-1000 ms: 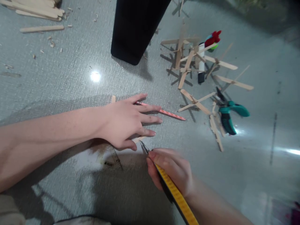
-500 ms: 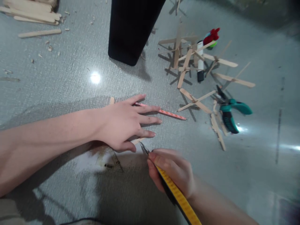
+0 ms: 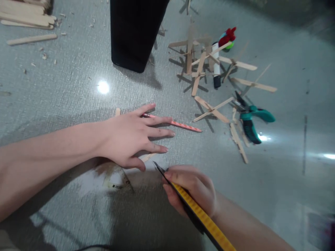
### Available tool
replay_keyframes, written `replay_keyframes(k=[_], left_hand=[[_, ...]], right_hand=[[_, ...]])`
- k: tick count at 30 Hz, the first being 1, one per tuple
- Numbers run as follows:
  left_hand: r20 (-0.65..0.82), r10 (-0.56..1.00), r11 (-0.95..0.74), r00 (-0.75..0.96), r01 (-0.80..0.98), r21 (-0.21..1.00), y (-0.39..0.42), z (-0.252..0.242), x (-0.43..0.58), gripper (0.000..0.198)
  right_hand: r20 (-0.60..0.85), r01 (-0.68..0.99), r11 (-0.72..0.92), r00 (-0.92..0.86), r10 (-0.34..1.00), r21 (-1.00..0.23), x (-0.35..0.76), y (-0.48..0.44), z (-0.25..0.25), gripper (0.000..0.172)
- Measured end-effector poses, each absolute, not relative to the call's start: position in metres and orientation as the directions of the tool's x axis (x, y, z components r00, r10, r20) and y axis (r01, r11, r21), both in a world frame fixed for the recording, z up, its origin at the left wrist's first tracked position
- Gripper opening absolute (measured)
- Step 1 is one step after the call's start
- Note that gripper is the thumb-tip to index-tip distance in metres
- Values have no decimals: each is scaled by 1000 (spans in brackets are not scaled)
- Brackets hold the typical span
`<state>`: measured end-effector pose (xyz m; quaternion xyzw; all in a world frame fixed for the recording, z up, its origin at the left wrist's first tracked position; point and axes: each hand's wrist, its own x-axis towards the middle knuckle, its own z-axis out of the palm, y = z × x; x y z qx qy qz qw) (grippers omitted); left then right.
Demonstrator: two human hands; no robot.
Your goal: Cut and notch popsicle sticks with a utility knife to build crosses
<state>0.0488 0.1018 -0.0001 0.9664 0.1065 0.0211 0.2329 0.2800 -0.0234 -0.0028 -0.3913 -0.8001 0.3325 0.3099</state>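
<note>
My left hand (image 3: pixel 131 137) lies flat with fingers spread on the grey floor, pressing down a wooden stick (image 3: pixel 148 157) whose ends peek out beneath the palm. A pink pencil (image 3: pixel 180 124) lies under its fingers and sticks out to the right. My right hand (image 3: pixel 192 190) is closed round a yellow utility knife (image 3: pixel 199 216). The knife's blade tip (image 3: pixel 156 166) points at the stick just below my left thumb.
A black upright object (image 3: pixel 133 31) stands at the top middle. Several crossed wooden stick pieces (image 3: pixel 211 109), a white marker (image 3: pixel 216 68), a red and green toy (image 3: pixel 227 36) and teal pliers (image 3: pixel 250 120) lie at right. Loose sticks (image 3: pixel 23 17) lie top left.
The view has shifted a little, so everything sits further left. The knife has drawn back slightly towards me. My left hand stays flat in place.
</note>
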Motion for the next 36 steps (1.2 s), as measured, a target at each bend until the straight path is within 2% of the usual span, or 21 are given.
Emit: replay_keyframes(k=[3,8,16,24,29,33,36], left_hand=[[3,208,-881,978,186,436,102,0,48,60],[38,202,-890,979,167,423,102,-2,47,63],[21,216,-879,976,185,439,102,-3,49,60],[65,214,-881,975,164,445,102,-4,49,58],[16,222,-872,975,191,450,101,-3,50,58],[1,241,-855,971,212,473,99,-2,51,57],[3,246,-854,969,215,473,99,-2,51,58]], right_hand=[[233,428,489,-523,820,-760,279,-18,1,36],[228,450,516,-550,803,-729,279,-15,4,25],[187,473,447,-498,847,-759,273,-16,1,36],[171,436,458,-553,816,-775,273,-15,3,38],[177,479,517,-590,788,-710,273,-17,6,31],[240,407,620,-672,700,-671,274,-14,4,30],[270,360,637,-685,676,-682,276,-11,2,31]])
